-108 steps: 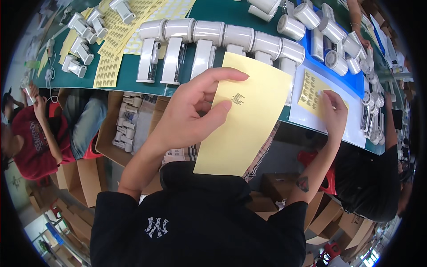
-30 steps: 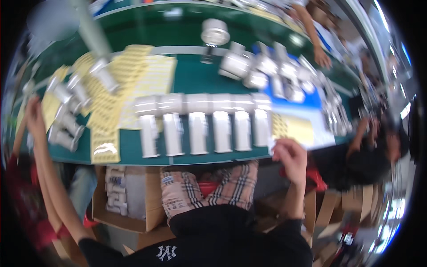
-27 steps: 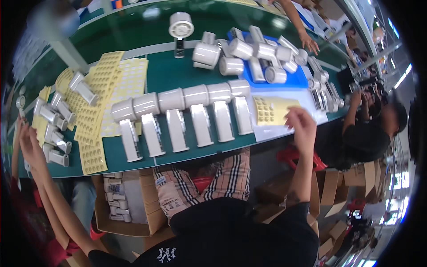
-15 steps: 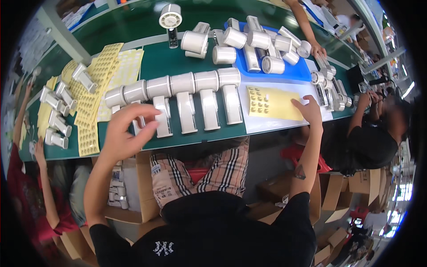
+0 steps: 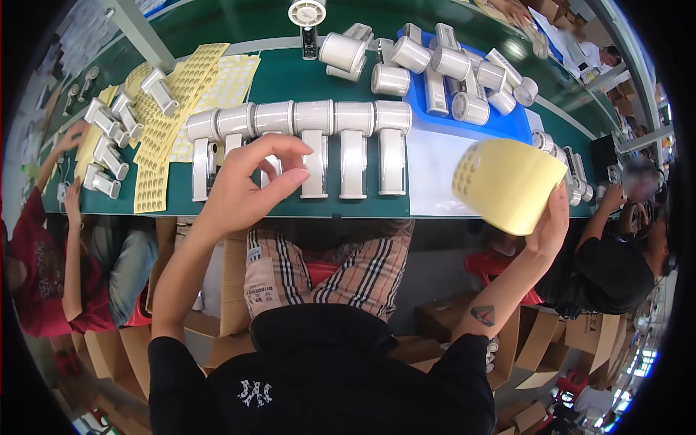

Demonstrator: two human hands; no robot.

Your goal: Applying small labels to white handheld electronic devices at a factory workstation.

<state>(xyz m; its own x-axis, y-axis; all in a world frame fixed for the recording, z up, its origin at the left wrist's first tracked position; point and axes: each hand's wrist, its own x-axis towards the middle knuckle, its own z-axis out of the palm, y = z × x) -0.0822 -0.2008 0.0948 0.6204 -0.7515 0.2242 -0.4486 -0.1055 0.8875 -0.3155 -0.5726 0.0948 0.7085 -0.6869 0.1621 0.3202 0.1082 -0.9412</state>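
Observation:
My right hand (image 5: 552,221) grips the edge of a yellow sticker sheet (image 5: 511,185), which bows upward above a white paper (image 5: 438,181). Small dark labels show on the sheet's left part. My left hand (image 5: 254,181) is open, thumb and forefinger curved with a gap between them, and I see nothing held there. It hovers in front of a row of white devices (image 5: 313,119) with drum-shaped heads and flat handles. The heads lie side by side and the handles point toward me; my hand partly hides the handles on the left.
A blue tray (image 5: 496,129) heaped with similar devices stands at the back right. More sticker sheets (image 5: 151,185) lie left, beside several loose white handle-like parts (image 5: 109,156). One device (image 5: 308,32) stands upright at the back. Another person's hands (image 5: 72,196) work at the far left.
My right hand has lifted the yellow sheet off the white paper, and the sheet now bends. My left hand has moved right along the row. The view has shifted slightly.

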